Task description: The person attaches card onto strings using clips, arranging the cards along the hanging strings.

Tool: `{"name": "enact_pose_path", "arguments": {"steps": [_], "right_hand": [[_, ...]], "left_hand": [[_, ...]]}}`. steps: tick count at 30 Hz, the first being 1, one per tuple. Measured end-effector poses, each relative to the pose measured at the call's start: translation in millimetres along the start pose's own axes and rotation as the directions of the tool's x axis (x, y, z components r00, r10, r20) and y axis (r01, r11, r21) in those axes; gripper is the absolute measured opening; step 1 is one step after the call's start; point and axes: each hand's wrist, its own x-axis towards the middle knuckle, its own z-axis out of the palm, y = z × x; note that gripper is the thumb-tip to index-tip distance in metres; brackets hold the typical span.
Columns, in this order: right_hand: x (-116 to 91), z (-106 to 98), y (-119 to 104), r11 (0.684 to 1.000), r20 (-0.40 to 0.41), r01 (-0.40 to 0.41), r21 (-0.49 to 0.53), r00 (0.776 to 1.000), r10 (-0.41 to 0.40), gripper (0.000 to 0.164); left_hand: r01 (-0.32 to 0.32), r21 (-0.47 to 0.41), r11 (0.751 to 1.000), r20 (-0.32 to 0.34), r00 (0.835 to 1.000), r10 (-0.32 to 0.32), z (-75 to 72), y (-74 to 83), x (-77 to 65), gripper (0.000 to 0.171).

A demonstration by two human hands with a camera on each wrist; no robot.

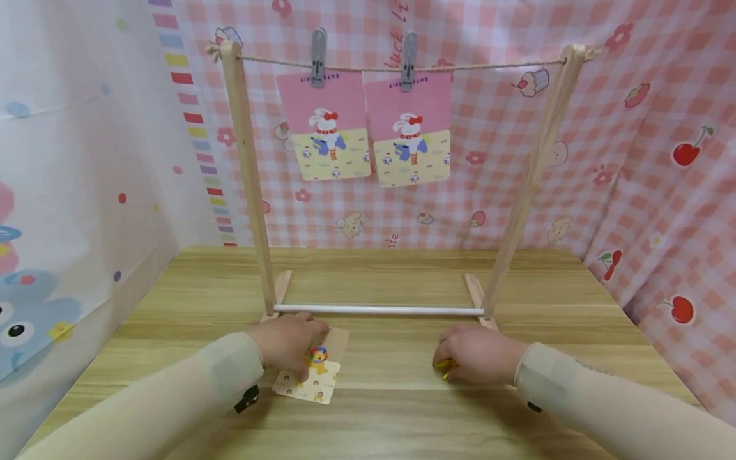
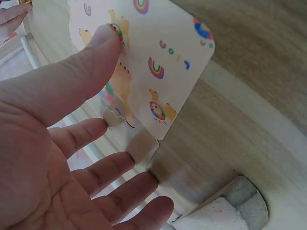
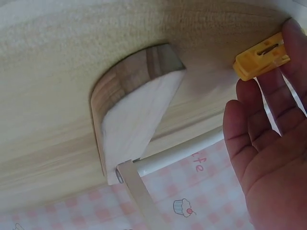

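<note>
Cloth (image 1: pixel 460 223), pink-and-white check, creased, behind the frame; red lettering reads "luck li", cut off at the top of your head view, while your right wrist view has "ife".
Table (image 1: pixel 368 409), banded wood grain, beneath the frame.
Frame (image 1: pixel 248 160), bare squared wood; your right wrist view shows one foot's curved edge close up.
Cord (image 1: pixel 494 66), twisted, across the frame's top; white rod (image 1: pixel 379 310), smooth and round, across its base.
Left hand (image 1: pixel 290 345), yours, in front of the frame: fingers parted, thumb over the lion card.
Right hand (image 1: pixel 483 352), yours, in front of the frame: thumb and fingers pinched on the yellow clip.
Rabbit cards (image 1: pixel 411 163), two, pink over pale yellow, on the frame's cord; upside-down lettering, too small for you to read.
Lion card (image 1: pixel 310 386), round-cornered, tan over cream, on the table before the frame; your left wrist view makes out its rainbows.
Grey clips (image 1: pixel 319 54), two, one above each rabbit card.
Yellow clip (image 3: pixel 259 57), blocky, before the frame; its wire spring shows only from your right wrist.
</note>
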Motion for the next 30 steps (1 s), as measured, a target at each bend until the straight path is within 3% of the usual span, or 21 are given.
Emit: {"name": "enact_pose_path", "arguments": {"steps": [13,30], "right_hand": [[-0.8,4.4,0.2,1.000,-0.004,0.007,0.003,1.000,-0.007,0.018],[-2.3,8.1,2.6,0.999,-0.005,-0.015,0.030,1.000,0.015,0.017]], "left_hand": [[-0.007,0.011,1.000,-0.019,1.000,0.007,-0.5,1.8,0.3,0.075],[0.005,0.006,1.000,-0.037,0.999,-0.005,-0.2,2.5,4.3,0.088]]}}
